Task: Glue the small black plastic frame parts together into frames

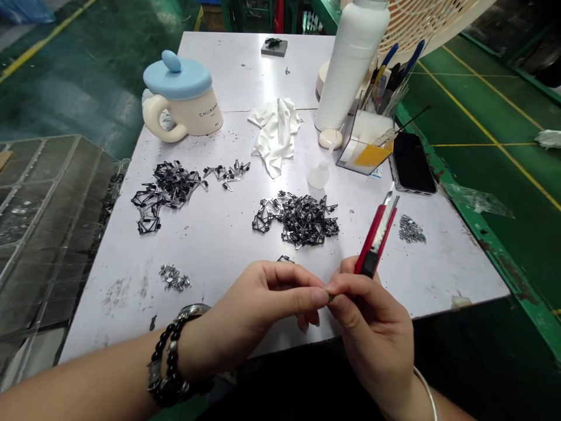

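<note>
My left hand (267, 307) and my right hand (374, 330) meet at the table's front edge, fingertips pinched together. A tiny dark part (330, 298) shows between them, mostly hidden by the fingers. Tucked in my right hand is a red utility knife (373, 242), its blade end pointing up and away. Just beyond my hands lies a heap of small black metal frames (307, 219). Another pile of similar black pieces (173, 184) is at the left. Small silver clips (174, 278) lie at front left, with more small silver pieces (412, 229) at the right.
A lidded mug (197, 108) stands back left, beside a crumpled white cloth (277, 134). A white bottle (350, 64), a clear tool holder (363, 153), a small dropper bottle (319, 175) and a phone (413, 164) occupy the right. Plastic bins (39, 193) flank the table's left.
</note>
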Action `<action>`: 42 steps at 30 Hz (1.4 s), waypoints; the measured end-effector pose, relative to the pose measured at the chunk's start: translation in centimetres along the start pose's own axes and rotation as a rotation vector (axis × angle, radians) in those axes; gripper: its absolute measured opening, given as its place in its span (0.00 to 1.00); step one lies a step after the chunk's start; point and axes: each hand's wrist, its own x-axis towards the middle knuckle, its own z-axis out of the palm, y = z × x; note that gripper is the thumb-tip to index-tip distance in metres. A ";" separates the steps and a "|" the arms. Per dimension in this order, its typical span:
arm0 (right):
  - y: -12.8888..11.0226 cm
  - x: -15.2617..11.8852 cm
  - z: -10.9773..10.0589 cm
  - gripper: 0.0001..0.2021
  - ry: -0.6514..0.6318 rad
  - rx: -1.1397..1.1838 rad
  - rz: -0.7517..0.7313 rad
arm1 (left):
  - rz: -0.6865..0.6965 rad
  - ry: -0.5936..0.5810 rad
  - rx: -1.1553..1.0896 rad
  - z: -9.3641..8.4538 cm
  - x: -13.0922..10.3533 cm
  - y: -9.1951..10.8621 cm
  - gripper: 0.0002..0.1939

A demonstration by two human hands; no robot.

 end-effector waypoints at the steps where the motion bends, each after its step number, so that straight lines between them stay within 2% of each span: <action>1: 0.0 0.0 0.0 0.06 -0.001 -0.020 -0.009 | -0.002 -0.004 -0.032 -0.1 0.1 -0.1 0.04; 7: 0.5 -0.1 0.2 0.08 -0.016 0.001 -0.026 | 0.004 0.002 -0.064 0.0 0.0 0.0 0.03; 11: 0.4 0.1 0.2 0.08 -0.034 -0.103 -0.077 | -0.052 0.001 -0.108 -0.1 0.1 0.3 0.05; 14: -0.1 0.5 -0.1 0.05 -0.051 -0.216 -0.083 | -0.074 0.013 -0.048 -0.1 0.3 0.4 0.08; 17: -0.4 0.9 -0.4 0.03 -0.052 -0.289 -0.103 | 0.016 0.055 0.111 -0.1 0.1 0.5 0.08; 22: 0.0 0.9 -0.7 0.04 -0.008 -0.360 -0.170 | 0.294 0.172 0.491 0.3 -0.4 1.0 0.02; 26: 0.5 0.7 -0.7 0.06 -0.020 -0.388 -0.202 | 0.385 0.191 0.733 0.3 -0.4 0.9 0.05; 29: 0.7 0.5 -0.9 0.06 -0.043 -0.421 -0.172 | 0.486 0.184 0.916 0.1 -0.1 0.6 0.05; 31: 0.6 0.2 -1.5 0.10 -0.054 -0.430 -0.124 | 0.564 0.177 1.091 -0.3 0.3 0.5 0.05; 33: 0.6 -0.3 -2.6 0.19 -0.029 -0.425 -0.068 | 0.635 0.179 1.287 -0.9 0.7 0.5 0.05; 35: 0.7 -1.1 -4.2 0.26 0.028 -0.450 -0.013 | 0.662 0.187 1.422 -1.5 1.0 0.6 0.05; 38: 0.9 -2.7 -6.3 0.27 0.039 -0.617 0.032 | 0.649 0.188 1.561 -2.2 1.4 0.8 0.08; 40: 1.0 -3.7 -7.0 0.23 -0.038 -0.791 -0.042 | 0.636 0.173 1.652 -2.5 1.6 0.8 0.10; 42: 1.1 -4.6 -6.9 0.21 -0.120 -0.932 -0.181 | 0.629 0.146 1.714 -2.6 1.8 0.8 0.11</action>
